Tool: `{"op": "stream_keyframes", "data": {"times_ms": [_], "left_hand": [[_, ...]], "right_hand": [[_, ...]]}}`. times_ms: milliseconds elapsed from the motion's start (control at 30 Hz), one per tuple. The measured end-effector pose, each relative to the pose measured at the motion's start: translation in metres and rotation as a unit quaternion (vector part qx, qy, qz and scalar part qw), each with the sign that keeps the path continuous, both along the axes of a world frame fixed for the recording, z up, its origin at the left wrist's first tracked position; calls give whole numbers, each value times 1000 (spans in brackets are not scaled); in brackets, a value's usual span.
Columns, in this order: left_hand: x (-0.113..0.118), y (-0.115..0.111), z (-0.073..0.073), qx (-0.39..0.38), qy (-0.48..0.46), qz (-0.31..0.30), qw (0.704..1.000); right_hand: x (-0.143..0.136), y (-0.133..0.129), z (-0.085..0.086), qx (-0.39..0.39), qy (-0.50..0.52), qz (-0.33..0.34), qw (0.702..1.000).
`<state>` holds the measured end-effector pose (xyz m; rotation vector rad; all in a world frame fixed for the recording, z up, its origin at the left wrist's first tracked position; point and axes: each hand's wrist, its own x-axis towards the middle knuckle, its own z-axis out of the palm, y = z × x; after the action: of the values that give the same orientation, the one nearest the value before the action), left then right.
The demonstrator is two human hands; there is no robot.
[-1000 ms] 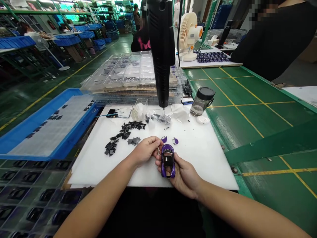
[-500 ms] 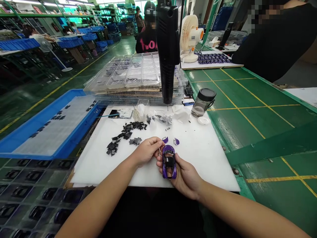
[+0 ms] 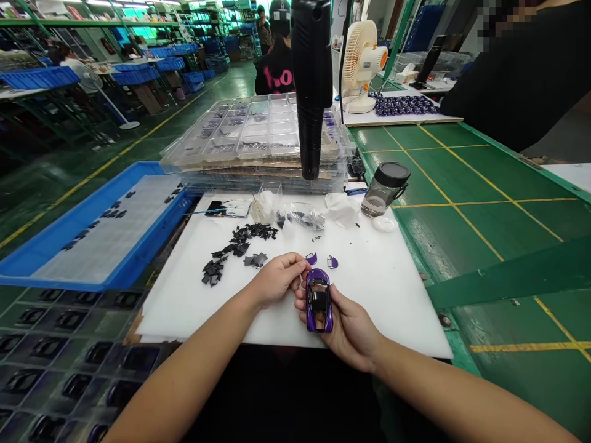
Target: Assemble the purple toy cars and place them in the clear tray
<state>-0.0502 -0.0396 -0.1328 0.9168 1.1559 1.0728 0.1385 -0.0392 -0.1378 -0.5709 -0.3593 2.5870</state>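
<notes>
In my right hand [image 3: 353,332] lies a purple toy car body [image 3: 318,275] with a black inner part, front end pointing away from me. The fingers wrap under it and the thumb presses its right side. My left hand [image 3: 279,280] is closed in a pinch at the car's front left corner; whatever sits between thumb and forefinger is too small to name. Just beyond the car, two small purple parts [image 3: 333,263] rest on the white board [image 3: 383,295]. Dark flat pieces [image 3: 255,260] lie left of them, beside a trail of black pieces [image 3: 215,271].
A black electric screwdriver [image 3: 311,92] hangs over the board. Behind stand stacked clear compartment trays [image 3: 258,151]; a lidded jar [image 3: 383,187] is at the right. A blue tray [image 3: 111,283] lies left. A fan [image 3: 360,64] and a co-worker in black [image 3: 521,80] are farther right.
The whole view has shifted slightly, so hands and car appear a little farther right. Both hands keep nearly the same pose around the car body.
</notes>
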Motion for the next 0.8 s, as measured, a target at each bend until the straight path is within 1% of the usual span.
{"op": "stream_keyframes", "data": {"times_ms": [333,800], "left_hand": [[-3,-1,0,4,7,-2,1000],[-2,-2,1,6,10,-8,1000]], "right_hand": [[0,-1,2,-6,-27,2,1000],[-1,-1,5,-6,-39,2,999]]}}
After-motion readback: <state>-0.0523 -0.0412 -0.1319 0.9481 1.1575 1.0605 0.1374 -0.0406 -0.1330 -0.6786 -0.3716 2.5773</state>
